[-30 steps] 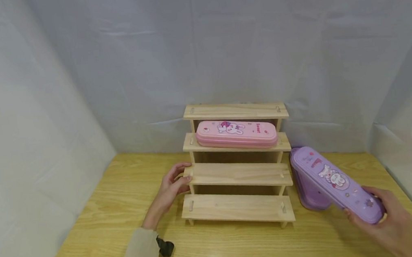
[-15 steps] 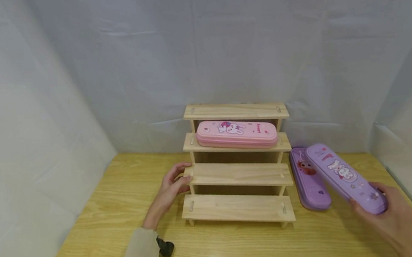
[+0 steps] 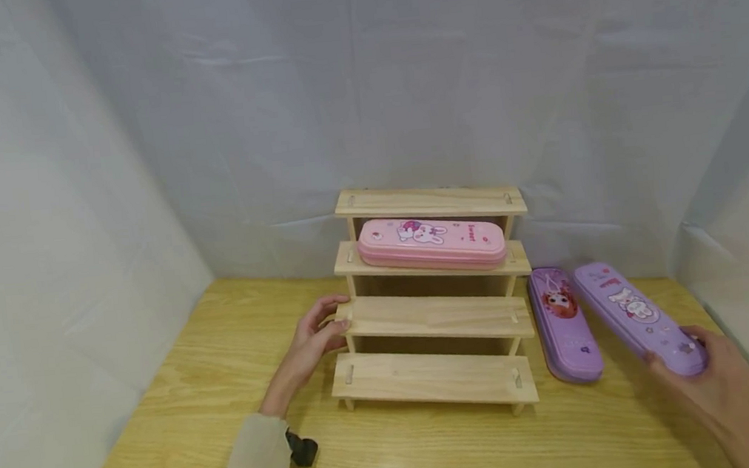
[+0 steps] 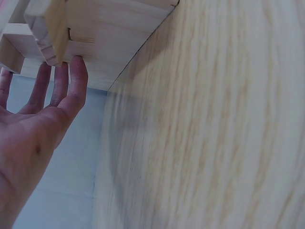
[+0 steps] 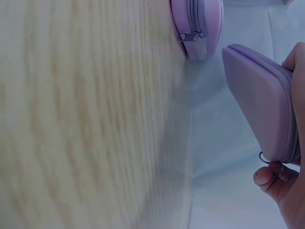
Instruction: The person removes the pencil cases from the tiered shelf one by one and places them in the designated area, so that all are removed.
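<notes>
A stepped wooden rack (image 3: 431, 311) stands at the middle back of the wooden table (image 3: 195, 398). A pink bunny pencil case (image 3: 432, 242) lies on its second step from the top. My left hand (image 3: 315, 336) holds the left end of the third step, thumb on the edge; its fingers (image 4: 71, 81) touch the wood. My right hand (image 3: 711, 375) grips the near end of a purple bunny pencil case (image 3: 639, 317), lifted above the table right of the rack. Another purple case with a girl picture (image 3: 563, 324) lies flat beside the rack. The right wrist view shows both purple cases (image 5: 264, 119) (image 5: 198, 26).
White cloth walls (image 3: 42, 181) close in the table on the left, back and right. A small black object (image 3: 302, 450) sits at my left sleeve. The top step and the two lower steps of the rack carry nothing.
My right hand has carried the bunny purple case rightward off the girl purple case, which now shows fully on the table. The left hand has stayed put on the rack.
</notes>
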Tool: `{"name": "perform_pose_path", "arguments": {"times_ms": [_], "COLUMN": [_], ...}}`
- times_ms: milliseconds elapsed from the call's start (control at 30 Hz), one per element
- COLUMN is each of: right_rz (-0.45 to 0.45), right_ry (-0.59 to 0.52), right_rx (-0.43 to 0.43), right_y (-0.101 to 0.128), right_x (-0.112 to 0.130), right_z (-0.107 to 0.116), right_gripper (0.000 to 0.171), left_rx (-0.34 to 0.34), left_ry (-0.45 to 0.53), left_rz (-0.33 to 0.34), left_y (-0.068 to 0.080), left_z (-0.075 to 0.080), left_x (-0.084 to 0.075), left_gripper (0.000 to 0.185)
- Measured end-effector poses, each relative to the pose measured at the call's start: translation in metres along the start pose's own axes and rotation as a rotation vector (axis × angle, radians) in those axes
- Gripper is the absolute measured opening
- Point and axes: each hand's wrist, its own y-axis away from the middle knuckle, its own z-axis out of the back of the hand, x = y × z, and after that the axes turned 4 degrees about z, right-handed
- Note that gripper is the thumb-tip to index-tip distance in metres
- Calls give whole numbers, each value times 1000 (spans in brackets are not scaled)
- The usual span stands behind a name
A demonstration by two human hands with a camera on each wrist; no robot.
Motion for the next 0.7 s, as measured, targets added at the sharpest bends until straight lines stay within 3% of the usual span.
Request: {"name": "perform_pose_path", "arguments": {"times_ms": [233,700], "right_rz": [-75,-177], "right_ry": [72,109], "right_rx": [69,206], "right_y": [-1,-3], "right_x": [-4,-11], "right_z": [-3,-4], "right_gripper": [64,67], "left_rx": [1,4], "left_ry": [6,5], "left_rz": [-2,-4], "left_y": [1,-1], "left_z": [0,0], "left_x": [0,2], "left_gripper": [46,45]}}
